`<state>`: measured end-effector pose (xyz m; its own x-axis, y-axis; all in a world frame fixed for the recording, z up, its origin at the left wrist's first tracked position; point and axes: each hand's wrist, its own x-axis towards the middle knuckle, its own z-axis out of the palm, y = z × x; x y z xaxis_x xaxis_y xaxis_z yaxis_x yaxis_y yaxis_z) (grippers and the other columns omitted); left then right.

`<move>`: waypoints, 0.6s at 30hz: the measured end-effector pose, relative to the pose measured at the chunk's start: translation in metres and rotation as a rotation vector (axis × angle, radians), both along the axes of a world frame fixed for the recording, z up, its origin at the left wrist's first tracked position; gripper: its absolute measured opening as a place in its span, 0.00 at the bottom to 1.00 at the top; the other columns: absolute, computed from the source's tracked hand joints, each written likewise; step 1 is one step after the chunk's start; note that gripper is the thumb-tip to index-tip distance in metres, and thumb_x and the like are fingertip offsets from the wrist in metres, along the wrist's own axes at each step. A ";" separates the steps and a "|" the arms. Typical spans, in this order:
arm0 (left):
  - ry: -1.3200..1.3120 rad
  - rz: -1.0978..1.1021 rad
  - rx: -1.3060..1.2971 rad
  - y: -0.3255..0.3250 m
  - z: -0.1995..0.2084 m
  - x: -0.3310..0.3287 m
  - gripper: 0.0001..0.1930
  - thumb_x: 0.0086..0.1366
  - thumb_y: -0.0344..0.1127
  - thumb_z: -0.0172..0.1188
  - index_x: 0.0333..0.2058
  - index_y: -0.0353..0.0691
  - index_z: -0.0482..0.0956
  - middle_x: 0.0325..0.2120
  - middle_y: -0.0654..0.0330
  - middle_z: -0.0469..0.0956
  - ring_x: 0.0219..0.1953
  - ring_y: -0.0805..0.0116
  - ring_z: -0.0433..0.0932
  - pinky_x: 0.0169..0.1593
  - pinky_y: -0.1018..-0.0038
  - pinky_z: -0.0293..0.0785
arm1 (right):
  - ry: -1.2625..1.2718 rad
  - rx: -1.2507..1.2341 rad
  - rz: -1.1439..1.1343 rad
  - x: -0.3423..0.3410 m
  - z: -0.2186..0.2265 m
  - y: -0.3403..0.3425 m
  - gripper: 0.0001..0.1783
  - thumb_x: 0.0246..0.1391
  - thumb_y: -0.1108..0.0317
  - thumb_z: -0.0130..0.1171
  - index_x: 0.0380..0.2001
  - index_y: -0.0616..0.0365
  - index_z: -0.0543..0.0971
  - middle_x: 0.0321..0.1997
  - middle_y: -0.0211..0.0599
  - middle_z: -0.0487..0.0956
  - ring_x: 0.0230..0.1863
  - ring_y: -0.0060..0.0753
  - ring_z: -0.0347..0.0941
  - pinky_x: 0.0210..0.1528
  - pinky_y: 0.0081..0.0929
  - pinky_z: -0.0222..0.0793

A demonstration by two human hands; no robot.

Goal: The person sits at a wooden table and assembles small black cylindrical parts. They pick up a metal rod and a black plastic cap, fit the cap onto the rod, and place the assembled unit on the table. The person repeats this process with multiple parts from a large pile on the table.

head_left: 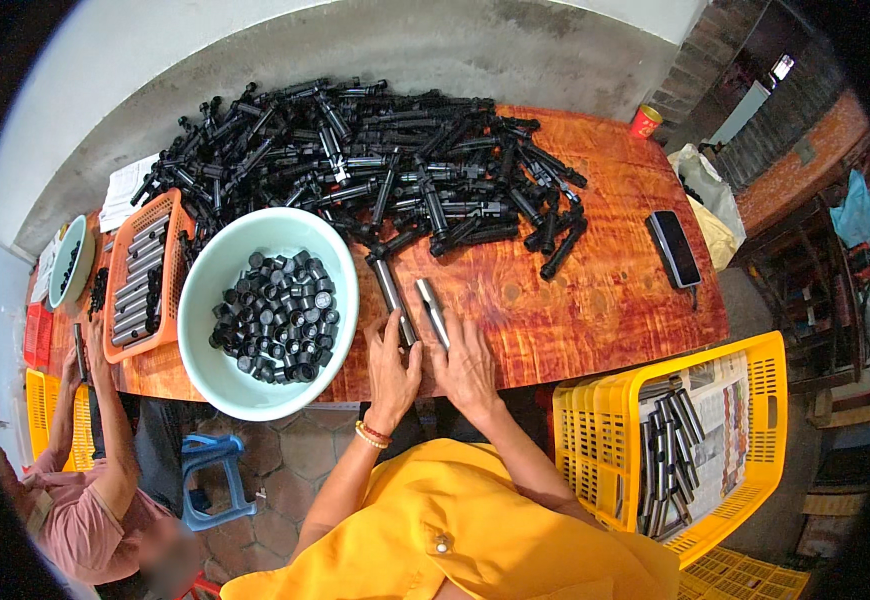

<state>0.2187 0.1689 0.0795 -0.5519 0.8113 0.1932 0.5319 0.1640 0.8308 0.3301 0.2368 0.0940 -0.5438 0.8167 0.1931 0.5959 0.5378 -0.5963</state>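
At the front edge of the wooden table, my left hand point(393, 372) grips the near end of a silver metal tube point(387, 285). Its far end reaches the edge of a big heap of black tubular parts point(355, 160). Just to the right, my right hand point(466, 372) has its fingers closed on a second, shorter silver tube point(428, 297). The two tubes lie side by side, slightly apart. Left of my hands stands a pale green bowl point(195, 300) holding many small black caps point(280, 318).
An orange basket point(170, 318) of silver tubes stands at left, near a co-worker point(105, 500) who holds a dark tube. A black phone point(673, 250) and a red cup point(645, 122) lie to the right. A yellow crate point(595, 450) beside me contains finished-looking tubes point(667, 455) on newspaper.
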 end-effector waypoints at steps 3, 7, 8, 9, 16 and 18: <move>0.110 -0.006 -0.004 0.003 0.010 0.003 0.27 0.57 0.32 0.58 0.56 0.34 0.63 0.48 0.43 0.62 0.49 0.46 0.66 0.52 0.61 0.65 | -0.004 -0.118 -0.035 0.009 0.004 0.012 0.31 0.48 0.70 0.52 0.57 0.64 0.59 0.43 0.58 0.68 0.44 0.60 0.66 0.45 0.48 0.65; 0.190 0.057 -0.046 0.011 0.012 0.008 0.29 0.57 0.32 0.58 0.56 0.35 0.61 0.46 0.41 0.63 0.47 0.44 0.66 0.50 0.60 0.65 | 0.208 -0.225 -0.054 0.023 -0.002 0.021 0.27 0.51 0.72 0.46 0.56 0.65 0.62 0.47 0.57 0.70 0.47 0.56 0.68 0.48 0.42 0.65; 0.239 0.071 -0.004 0.014 0.005 0.006 0.29 0.57 0.32 0.57 0.57 0.35 0.60 0.46 0.40 0.64 0.46 0.43 0.67 0.48 0.58 0.66 | 0.289 -0.219 -0.053 0.026 -0.011 0.023 0.25 0.51 0.73 0.45 0.55 0.64 0.63 0.48 0.56 0.70 0.47 0.53 0.69 0.48 0.40 0.65; 0.290 0.087 0.034 0.016 0.003 0.004 0.29 0.57 0.32 0.56 0.57 0.35 0.59 0.45 0.39 0.64 0.44 0.42 0.67 0.47 0.57 0.67 | 0.373 -0.218 -0.048 0.028 -0.015 0.024 0.24 0.52 0.74 0.43 0.55 0.63 0.64 0.49 0.54 0.70 0.46 0.50 0.69 0.48 0.37 0.65; 0.121 0.084 -0.042 0.010 0.007 0.005 0.23 0.54 0.28 0.57 0.49 0.33 0.63 0.41 0.42 0.68 0.42 0.46 0.71 0.45 0.60 0.68 | 0.452 -0.389 -0.094 0.040 -0.015 0.022 0.23 0.53 0.75 0.42 0.55 0.64 0.64 0.51 0.48 0.71 0.49 0.42 0.68 0.52 0.32 0.63; 0.100 0.072 -0.015 0.001 0.005 0.006 0.23 0.54 0.27 0.55 0.49 0.33 0.62 0.38 0.42 0.69 0.40 0.44 0.71 0.44 0.58 0.68 | 0.453 -0.401 -0.094 0.041 -0.016 0.021 0.24 0.53 0.75 0.43 0.55 0.65 0.64 0.52 0.51 0.70 0.52 0.47 0.68 0.53 0.35 0.62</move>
